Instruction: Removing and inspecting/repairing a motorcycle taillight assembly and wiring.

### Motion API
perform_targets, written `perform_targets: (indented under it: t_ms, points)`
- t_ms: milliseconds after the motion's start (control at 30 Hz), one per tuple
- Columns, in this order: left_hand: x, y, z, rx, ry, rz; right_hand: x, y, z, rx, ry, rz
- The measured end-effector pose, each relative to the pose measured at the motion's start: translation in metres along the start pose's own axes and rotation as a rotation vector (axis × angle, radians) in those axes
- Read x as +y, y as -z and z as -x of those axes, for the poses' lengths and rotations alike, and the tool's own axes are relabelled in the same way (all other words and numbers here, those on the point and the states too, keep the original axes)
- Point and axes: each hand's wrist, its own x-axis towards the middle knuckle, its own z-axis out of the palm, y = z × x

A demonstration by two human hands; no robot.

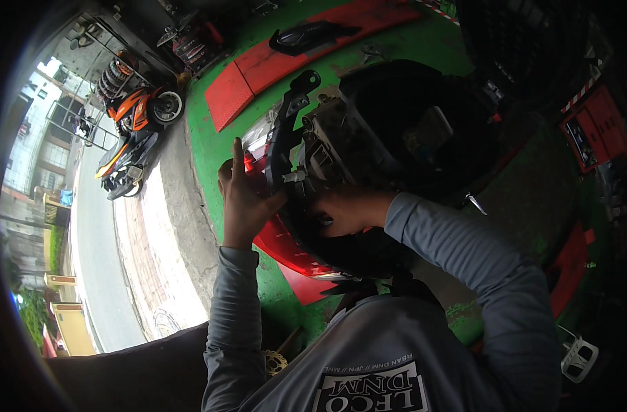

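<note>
At the rear of a partly stripped scooter, a red tail light (284, 246) with a clear lens section sits against a black curved frame (281, 141). My left hand (245, 199) grips the light's outer side, thumb on the black frame and index finger stretched along the lens. Inside the frame, my right hand (354, 209) reaches in from the right with its fingers curled. Its fingertips are partly hidden in shadow, so what they hold cannot be made out. Next to the hands are exposed brackets (320, 147) and the dark open under-seat compartment (372, 79).
A red ramp platform (229, 99) bears a black fairing panel (306, 38) on the green floor. A red tool cabinet (597, 130) stands at right. An orange motorcycle (131, 110) is parked by the street. A metal tool (476, 203) lies right of the scooter.
</note>
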Motion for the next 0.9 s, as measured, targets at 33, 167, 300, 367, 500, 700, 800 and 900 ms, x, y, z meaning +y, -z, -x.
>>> perform_targets:
  t_ms: [33, 167, 300, 367, 500, 700, 800, 900]
  points:
    - [0.002, 0.0, 0.001, 0.0, 0.002, -0.001, 0.001, 0.003, -0.002, -0.001, 0.001, -0.001]
    - [0.012, 0.002, 0.005, -0.049, 0.082, -0.043, -0.003, 0.009, 0.003, -0.023, -0.017, 0.144]
    - [0.012, 0.006, 0.001, -0.013, 0.07, -0.095, -0.015, -0.005, 0.011, 0.233, 0.058, 0.651]
    - [0.01, 0.008, -0.001, -0.003, 0.061, -0.107, -0.018, -0.006, 0.005, 0.258, -0.004, 0.616]
    - [0.007, 0.009, -0.002, 0.006, 0.068, -0.11, -0.008, -0.009, -0.006, 0.381, -0.089, 0.649]
    - [0.005, 0.009, -0.003, 0.082, 0.087, -0.256, -0.006, -0.01, -0.014, 0.284, -0.284, 0.451]
    - [-0.005, 0.006, -0.005, 0.06, 0.107, -0.322, -0.009, -0.015, -0.012, 0.166, -0.214, 0.528]
    - [-0.019, 0.001, -0.012, 0.056, 0.134, -0.252, -0.02, -0.003, -0.007, 0.066, -0.227, 0.464]
